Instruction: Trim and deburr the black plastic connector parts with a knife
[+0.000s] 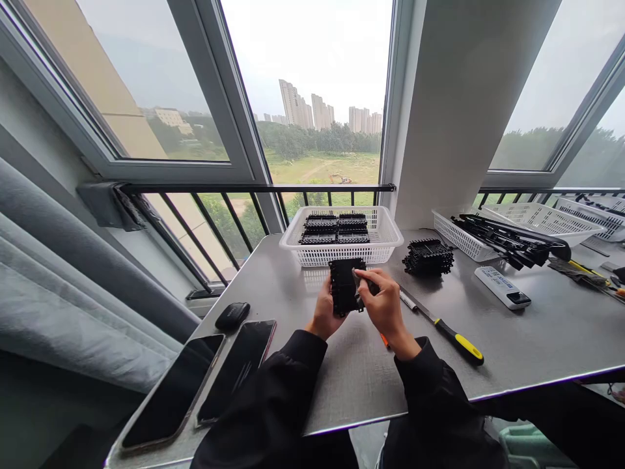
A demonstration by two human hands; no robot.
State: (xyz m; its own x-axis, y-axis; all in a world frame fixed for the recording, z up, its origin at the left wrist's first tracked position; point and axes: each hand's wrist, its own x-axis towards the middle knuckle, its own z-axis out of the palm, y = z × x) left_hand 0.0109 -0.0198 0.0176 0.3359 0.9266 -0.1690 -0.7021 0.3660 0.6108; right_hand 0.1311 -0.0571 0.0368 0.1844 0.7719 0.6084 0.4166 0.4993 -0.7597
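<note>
My left hand (322, 309) grips a black rectangular plastic part (344, 286) by its left side and underside, holding it tilted up above the table. My right hand (383, 303) is closed in a pinch at the part's right side. A small dark greyish thing shows between its fingers, too covered to name. Just behind the part stands a white plastic basket (342, 255) with several similar black parts (336, 228) in rows. To the right lies a stack of black parts (428, 257). An orange piece (385, 340) peeks out below my right wrist.
A yellow-and-black handled screwdriver-like tool (459, 341) and a white marker (407, 300) lie right of my hands. Further right are a white device (502, 287) and a basket (476, 246) with long black pieces. Two phones (239, 371) and a black case (232, 316) lie left.
</note>
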